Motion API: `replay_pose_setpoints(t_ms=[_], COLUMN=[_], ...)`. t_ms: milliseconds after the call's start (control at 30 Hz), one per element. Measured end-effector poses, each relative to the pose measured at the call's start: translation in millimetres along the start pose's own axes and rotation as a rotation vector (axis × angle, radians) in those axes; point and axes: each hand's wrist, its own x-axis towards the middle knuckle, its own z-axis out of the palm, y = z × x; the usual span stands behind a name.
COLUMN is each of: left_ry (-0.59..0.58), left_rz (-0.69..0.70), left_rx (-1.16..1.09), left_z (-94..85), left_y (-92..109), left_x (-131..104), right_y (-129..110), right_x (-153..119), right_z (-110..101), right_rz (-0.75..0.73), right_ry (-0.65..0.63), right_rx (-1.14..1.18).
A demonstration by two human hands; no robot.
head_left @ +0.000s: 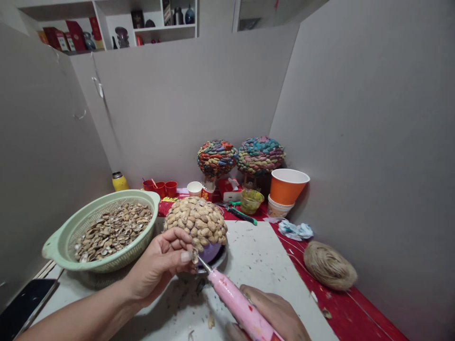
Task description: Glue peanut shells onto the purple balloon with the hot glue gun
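My left hand (163,258) pinches a peanut shell (195,256) between thumb and fingers. In my right hand (273,312) is a pink glue gun (234,298), its metal nozzle pointing up and left at that shell; whether they touch I cannot tell. Just behind the nozzle is a purple ball (210,254), its upper part covered with rows of peanut shells (195,219), resting in a metal bowl (222,260). To the left, a green colander (59,244) holds many loose shell pieces (113,232).
A white board (249,265) with scattered crumbs lies over a red cloth (341,312). Behind are two colourful domes (216,157), red cups (171,188), pliers (243,216) and an orange bucket (287,187). Twine (329,265) lies right; a phone (28,303) lies left. Grey panels enclose the table.
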Motion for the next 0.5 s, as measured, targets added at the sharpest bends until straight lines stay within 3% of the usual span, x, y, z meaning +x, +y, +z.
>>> replay_pose_setpoints(t_ms=[500], left_ry=[-0.011], left_rz=[0.012], left_rx=[-0.015], left_z=[-0.2], left_y=[1.4], left_x=[0.5], right_y=[1.8], right_x=[1.4], right_z=[-1.0], right_rz=[-0.058], right_ry=[-0.015], right_rx=[0.014])
